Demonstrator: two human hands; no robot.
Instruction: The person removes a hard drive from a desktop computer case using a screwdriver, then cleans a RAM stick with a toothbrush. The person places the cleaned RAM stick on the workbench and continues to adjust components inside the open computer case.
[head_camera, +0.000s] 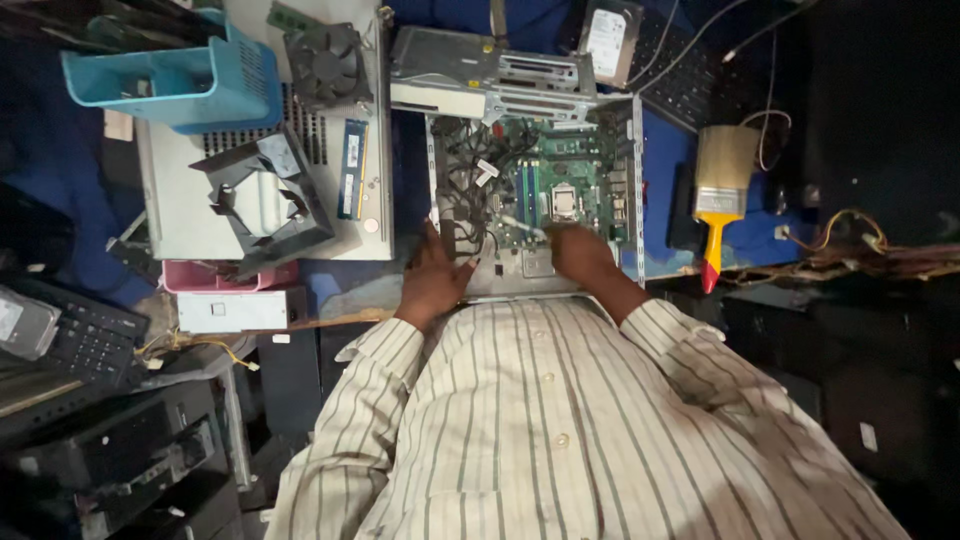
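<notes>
We record an open desktop computer case (520, 170) lying flat on the blue-covered bench (665, 150), directly ahead of our chest, its green motherboard (570, 185) exposed with the bare processor socket (565, 203) near the middle.

Left hand (435, 275): fingers spread, palm down on the near-left rim of the case, just below the bundle of black cables (462, 170); it holds nothing and seems to be bracing the chassis.

Right hand (580, 250): closed narrowly around a thin, pale, rod-like tool (522, 226) whose tip points left across the board. What kind of tool it is we cannot tell.

Judgement on working well: we keep the left hand pressed so the case does not slide, and move the tool tip in short strokes, staying clear of the socket and the upright memory slots (530, 190). The loose cables lie close to the tip and could snag.

Edges and room: the metal side wall (637, 180) of the case rises just right of our right hand and limits any outward sweep. The drive cage (490, 75) closes the far end. To the left, a grey case panel (190, 215) carries a black fan shroud (265, 195), a cooling fan (328, 62), a memory stick (352, 170) and a blue plastic basket (165, 75). A paintbrush (722, 190) lies on the bench beyond the right wall, with free bench around it. The open room is mostly above the board.
</notes>
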